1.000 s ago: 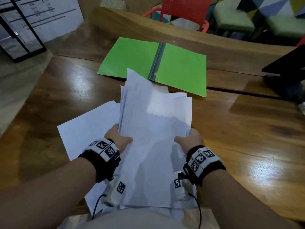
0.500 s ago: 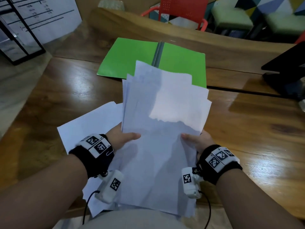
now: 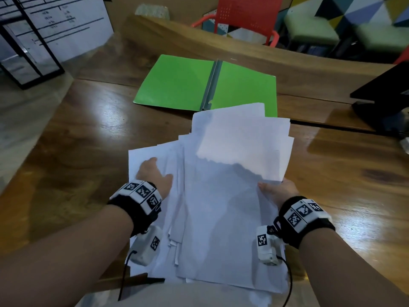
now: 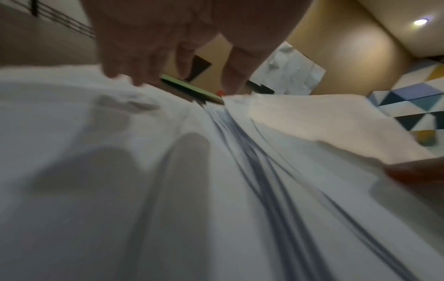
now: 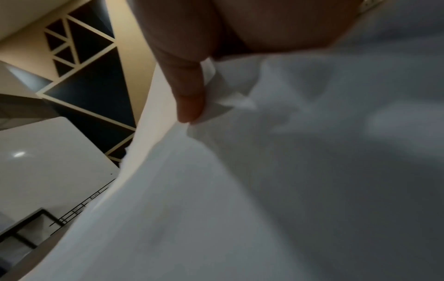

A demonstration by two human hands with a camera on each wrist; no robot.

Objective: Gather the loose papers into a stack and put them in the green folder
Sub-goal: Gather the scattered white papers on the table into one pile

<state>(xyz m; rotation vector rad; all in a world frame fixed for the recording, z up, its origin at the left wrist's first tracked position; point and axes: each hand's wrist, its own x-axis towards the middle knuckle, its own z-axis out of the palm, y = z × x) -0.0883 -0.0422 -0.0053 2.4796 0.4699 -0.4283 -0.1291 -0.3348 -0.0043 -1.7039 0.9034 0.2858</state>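
Observation:
The green folder lies open and flat at the far middle of the wooden table. An uneven stack of white papers reaches from the near edge toward the folder, its far end raised. My right hand grips the stack's right edge, thumb on top of the sheets. My left hand rests with fingers extended on a loose sheet left of the stack. A sliver of the folder shows beyond the fanned paper edges.
A black stand sits at the table's right side. A raised wooden ledge runs behind the folder, with a red chair beyond it. A white board in a black frame stands left of the table.
My left hand has let go of the stack and moved left and forward onto the loose sheet. The stack has shifted right, held by the right hand alone.

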